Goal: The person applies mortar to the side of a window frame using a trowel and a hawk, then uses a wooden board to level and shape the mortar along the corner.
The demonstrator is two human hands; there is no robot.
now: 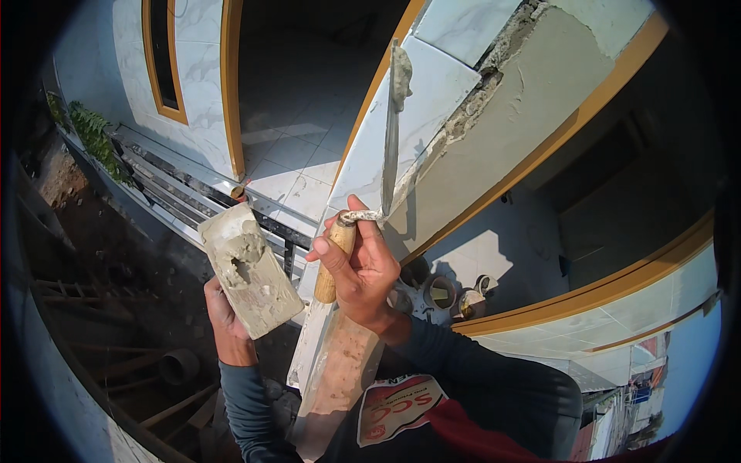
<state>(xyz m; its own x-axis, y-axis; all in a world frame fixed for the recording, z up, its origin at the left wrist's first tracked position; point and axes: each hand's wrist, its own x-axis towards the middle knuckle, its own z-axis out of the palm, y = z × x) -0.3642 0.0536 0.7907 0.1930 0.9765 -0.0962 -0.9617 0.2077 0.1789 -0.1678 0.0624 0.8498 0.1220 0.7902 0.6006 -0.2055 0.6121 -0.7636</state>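
Grey mortar (401, 77) sits in a lump near the tip of your trowel (391, 139), which is up in front of the wall with its thin blade seen from the edge. Your right hand (364, 274) grasps its wooden handle (326, 284), with the thumb laid across it. Your left hand (226, 320) is wrapped on a flat grey slab (270, 297) and props it up just beside the right hand; it may be a board or a float, but the crust on it and the hidden fingers make that hard to tell. More wet mix (241, 251) is heaped on the slab's top face. I think you are at the step of taking mix from the slab to the wall a bit at a time. The next move seems to call for a steady right wrist, so the lump does not drop, then a firm push of the blade, while the left hand keeps the slab from tipping. Past the blade is a smooth grey strip of plaster (540, 85), with a rough, crumbly gap (478, 100) between it and the shiny white tile (432, 85). Orange-brown door frames (231, 92) stand on both sides. Farther out, you have buckets (441, 293) below on the right and a green plant (96, 135) far left.
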